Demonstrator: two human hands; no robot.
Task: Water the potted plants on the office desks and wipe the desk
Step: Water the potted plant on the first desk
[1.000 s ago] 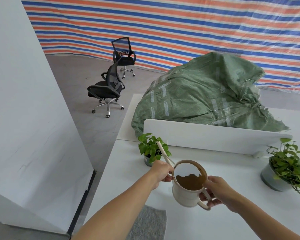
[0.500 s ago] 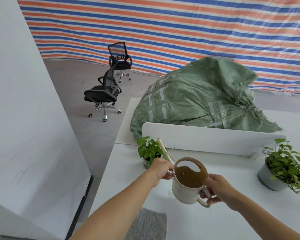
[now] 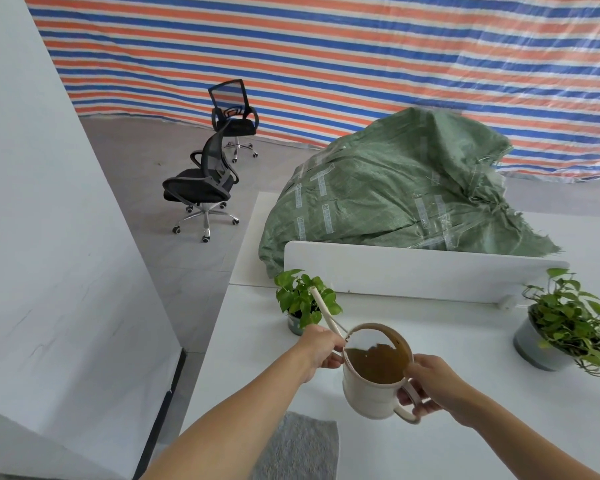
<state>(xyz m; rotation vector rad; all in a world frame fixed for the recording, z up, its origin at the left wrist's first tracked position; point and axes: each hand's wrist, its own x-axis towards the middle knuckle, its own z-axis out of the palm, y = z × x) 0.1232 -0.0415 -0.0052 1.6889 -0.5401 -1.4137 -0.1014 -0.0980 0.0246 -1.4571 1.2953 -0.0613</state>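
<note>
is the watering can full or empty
Partly full: brownish water shows inside the watering can, with bare inner wall above it up to the rim.

Green sack [image 3: 378,195] lies behind white divider [image 3: 413,275], before striped tarp [image 3: 326,46].

An unfinished-looking office: white desks [image 3: 465,344] back to back with a low white divider [image 3: 413,271] between them, a plant [image 3: 305,299] by the near desk's left edge, two black mesh swivel chairs [image 3: 201,188] on bare grey floor [image 3: 146,150], a striped tarp [image 3: 326,46] as back wall.
</note>
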